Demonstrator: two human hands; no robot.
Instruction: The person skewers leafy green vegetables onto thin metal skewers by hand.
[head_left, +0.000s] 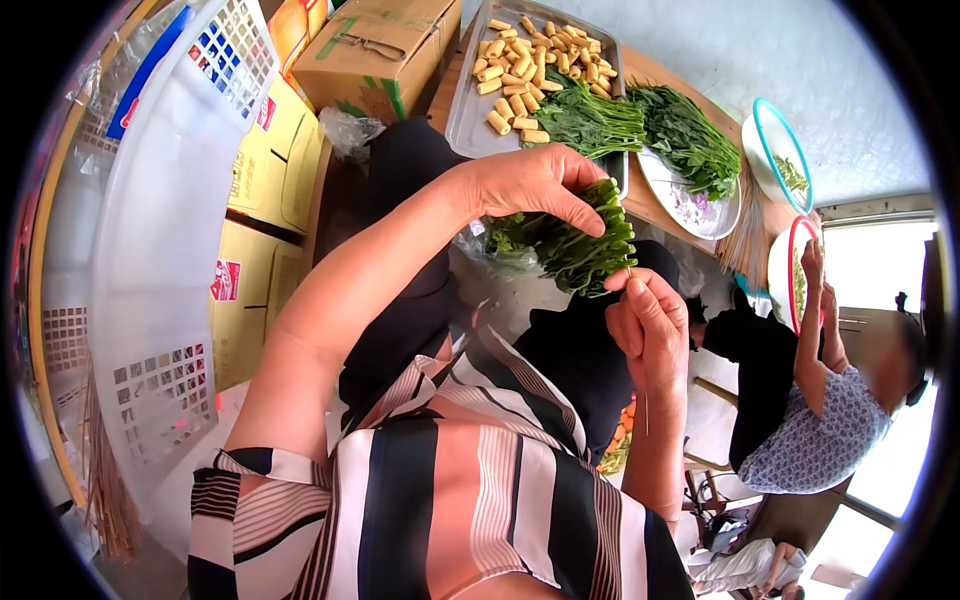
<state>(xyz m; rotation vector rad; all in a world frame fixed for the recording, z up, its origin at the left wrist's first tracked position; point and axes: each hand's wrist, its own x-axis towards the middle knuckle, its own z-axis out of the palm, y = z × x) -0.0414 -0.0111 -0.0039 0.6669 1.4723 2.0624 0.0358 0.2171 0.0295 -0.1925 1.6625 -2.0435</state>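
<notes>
- Left hand [535, 185] clasps the bundled greens [585, 250].
- Right hand [652, 318], at their four o'clock, pinches a thin stick [647, 415].
- Tray [466, 118] (tan rolls [498, 122] inside): twelve o'clock.

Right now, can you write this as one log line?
left hand: holds greens | right hand: pinches skewer near greens | nearby: tray with tan rolls

Left arm [375, 255] bent, left grip [535, 185] curled round — right grip [655, 325] pinched, fingers [628, 318] folded.
</notes>
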